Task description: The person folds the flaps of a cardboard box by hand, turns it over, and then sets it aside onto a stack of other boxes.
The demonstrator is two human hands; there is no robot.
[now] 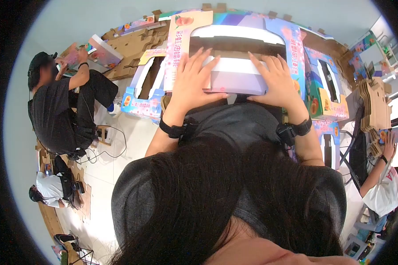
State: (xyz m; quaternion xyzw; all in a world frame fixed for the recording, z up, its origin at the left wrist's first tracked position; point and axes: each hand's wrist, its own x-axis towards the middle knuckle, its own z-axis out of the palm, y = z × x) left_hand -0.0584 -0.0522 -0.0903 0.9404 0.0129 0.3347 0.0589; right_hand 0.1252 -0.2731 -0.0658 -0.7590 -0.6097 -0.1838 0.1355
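A large printed cardboard box [234,81] with peach pictures and pink lettering lies right in front of my body, a wide dark opening across its top. On its left part rests my left hand [193,79], fingers spread over the near panel and the edge of the opening. My right hand [274,81] lies spread on the right part of the same panel. Both thumbs point inward along the near edge, apart from each other. Neither hand is closed round anything. Black bands circle both wrists.
Similar printed boxes stand at left [141,104] and right [334,99]. Flat brown cardboard [132,46] lies behind at left, with a stack [371,106] at right. A person in black [53,106] sits at left; other people are at lower left and far right.
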